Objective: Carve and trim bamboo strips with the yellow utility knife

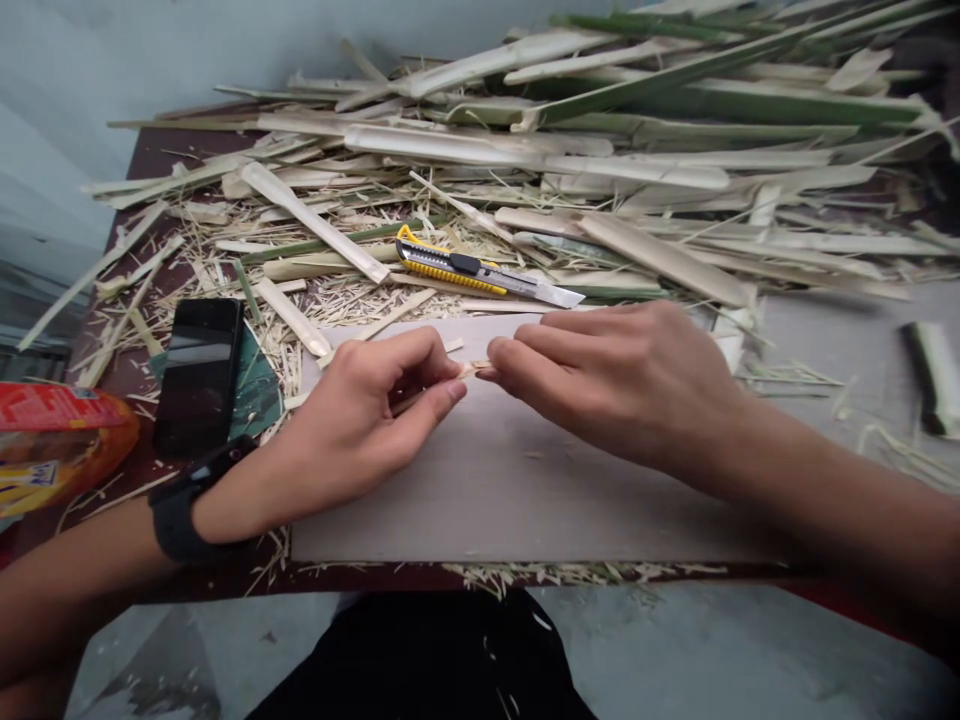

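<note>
Over a pale board, my left hand pinches a thin pale strip between thumb and fingers. My right hand has its fingers closed on the same strip from the other side, and the fingertips of both hands are a short gap apart. Just beyond the hands lies a yellow and grey utility knife, its blade exposed and pointing right. How far the strip runs inside my hands is hidden.
Split bamboo-like strips and shavings are heaped along the back. On the left are a black phone and an orange bottle. A short dark-edged piece lies at the right.
</note>
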`<act>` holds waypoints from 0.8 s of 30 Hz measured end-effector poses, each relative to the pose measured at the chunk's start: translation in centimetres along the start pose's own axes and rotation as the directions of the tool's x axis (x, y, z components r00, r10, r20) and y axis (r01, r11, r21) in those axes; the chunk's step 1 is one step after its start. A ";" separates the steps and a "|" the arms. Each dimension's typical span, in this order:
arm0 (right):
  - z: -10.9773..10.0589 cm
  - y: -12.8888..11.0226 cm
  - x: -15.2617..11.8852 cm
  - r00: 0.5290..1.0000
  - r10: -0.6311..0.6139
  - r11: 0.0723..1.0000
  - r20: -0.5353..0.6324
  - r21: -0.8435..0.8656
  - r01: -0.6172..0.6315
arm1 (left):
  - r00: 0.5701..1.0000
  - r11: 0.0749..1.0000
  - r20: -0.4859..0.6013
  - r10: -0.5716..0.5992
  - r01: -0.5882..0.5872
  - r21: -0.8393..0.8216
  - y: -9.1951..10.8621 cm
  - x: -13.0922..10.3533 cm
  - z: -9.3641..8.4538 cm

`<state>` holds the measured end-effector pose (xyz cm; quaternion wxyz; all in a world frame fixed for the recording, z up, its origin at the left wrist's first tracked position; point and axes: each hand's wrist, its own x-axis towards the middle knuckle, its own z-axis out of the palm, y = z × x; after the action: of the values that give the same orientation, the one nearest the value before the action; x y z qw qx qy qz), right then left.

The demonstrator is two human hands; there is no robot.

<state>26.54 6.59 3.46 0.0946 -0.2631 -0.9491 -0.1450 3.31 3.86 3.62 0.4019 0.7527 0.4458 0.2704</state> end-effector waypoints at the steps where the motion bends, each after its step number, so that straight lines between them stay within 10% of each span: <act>1: -0.1 -0.2 0.0 0.999 0.015 0.999 -0.031 -0.030 -0.016 | 0.999 0.999 -0.044 -0.012 0.010 -0.031 0.1 -0.2 0.3; 24: 0.9 -3.5 0.6 0.943 0.126 0.990 -0.309 -0.014 -0.137 | 0.900 0.924 -0.405 -0.164 -0.003 -0.381 1.9 -1.9 3.8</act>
<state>24.07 4.26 2.00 0.2459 -0.3017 -0.9004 -0.1943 6.23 0.20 3.12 0.4404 0.5650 0.4950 0.4917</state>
